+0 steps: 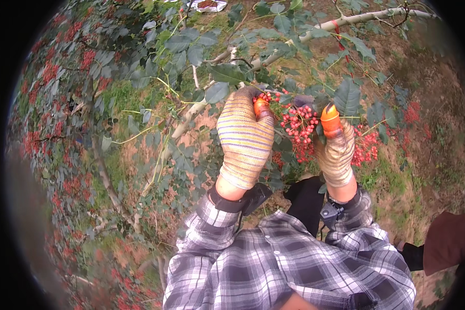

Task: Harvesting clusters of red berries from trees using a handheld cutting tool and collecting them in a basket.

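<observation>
Striped knit gloves cover both my hands, and each thumb wears an orange thumb guard, the right one dark at its tip. My left hand (246, 135) is curled with its thumb against a small bunch of red berries (269, 96), which it appears to pinch. Right of it hangs a larger red berry cluster (300, 124), likely Sichuan pepper, between the two hands. My right hand (335, 145) is at this cluster's right side, thumb raised. Its fingers are mostly hidden behind the thumb and berries. Another berry cluster (365, 146) hangs just beyond the right hand.
A pale branch (275, 58) with a red tie (338, 33) slants behind my hands. Leafy boughs with red berries (71, 186) fill the left. A white sheet (217, 7) holding reddish material lies at the top. A person's brown garment (447, 242) shows at lower right.
</observation>
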Demonstrator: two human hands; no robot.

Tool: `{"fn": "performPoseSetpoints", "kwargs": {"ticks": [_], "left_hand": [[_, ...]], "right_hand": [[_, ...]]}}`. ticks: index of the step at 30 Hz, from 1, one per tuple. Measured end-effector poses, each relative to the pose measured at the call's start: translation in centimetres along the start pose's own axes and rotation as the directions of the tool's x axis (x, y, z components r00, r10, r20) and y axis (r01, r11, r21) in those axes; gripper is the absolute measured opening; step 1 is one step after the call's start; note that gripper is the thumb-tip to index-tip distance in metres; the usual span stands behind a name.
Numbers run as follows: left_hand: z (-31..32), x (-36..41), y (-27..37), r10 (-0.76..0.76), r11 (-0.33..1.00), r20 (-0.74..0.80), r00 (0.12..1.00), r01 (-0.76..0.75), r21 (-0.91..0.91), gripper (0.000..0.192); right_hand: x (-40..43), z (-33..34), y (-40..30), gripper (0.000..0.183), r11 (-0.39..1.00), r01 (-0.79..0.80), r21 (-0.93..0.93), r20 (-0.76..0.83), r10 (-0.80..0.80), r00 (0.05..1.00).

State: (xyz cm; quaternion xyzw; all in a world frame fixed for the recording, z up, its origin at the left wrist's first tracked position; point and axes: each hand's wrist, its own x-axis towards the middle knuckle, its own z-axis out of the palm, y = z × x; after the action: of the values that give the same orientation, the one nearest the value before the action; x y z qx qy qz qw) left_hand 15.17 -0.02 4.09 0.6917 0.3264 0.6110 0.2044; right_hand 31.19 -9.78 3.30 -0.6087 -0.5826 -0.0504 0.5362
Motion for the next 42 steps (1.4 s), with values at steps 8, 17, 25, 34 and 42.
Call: {"fn": "performPoseSetpoints", "kwargs": {"ticks": [8,17,25,34,42], "left_hand": [[-1.9,-3.5,-7.1,-0.433,0.87,0.028,0.901,0.426,-0.25,0.024],[1.1,-8.3,-12.2,-0.465,0.879,0.36,0.809,0.471,0.076,0.043],[0.3,-3.7,-4.6,-0.408,0.807,0.195,0.892,0.452,-0.381,0.03],[-0.5,-1.8,-5.0,-0.401,0.681,0.265,0.877,0.479,-0.554,0.037],[-3.3,-2.3,-5.7,-0.414,0.765,0.246,0.876,0.482,-0.428,0.028]], "right_hand": [[0.5,0.2,0.9,0.023,0.921,-0.179,0.345,-0.141,0.239,0.961],[0.1,-1.4,4.7,0.03,0.993,0.1,-0.068,0.038,-0.097,0.995],[0.1,-1.0,3.5,0.034,0.961,0.213,-0.174,0.014,-0.214,0.977],[-0.2,-1.2,4.4,0.036,0.992,0.106,-0.064,0.07,-0.102,0.992],[-0.3,-0.7,3.3,0.037,0.901,-0.084,0.425,0.024,0.082,0.996]]}}
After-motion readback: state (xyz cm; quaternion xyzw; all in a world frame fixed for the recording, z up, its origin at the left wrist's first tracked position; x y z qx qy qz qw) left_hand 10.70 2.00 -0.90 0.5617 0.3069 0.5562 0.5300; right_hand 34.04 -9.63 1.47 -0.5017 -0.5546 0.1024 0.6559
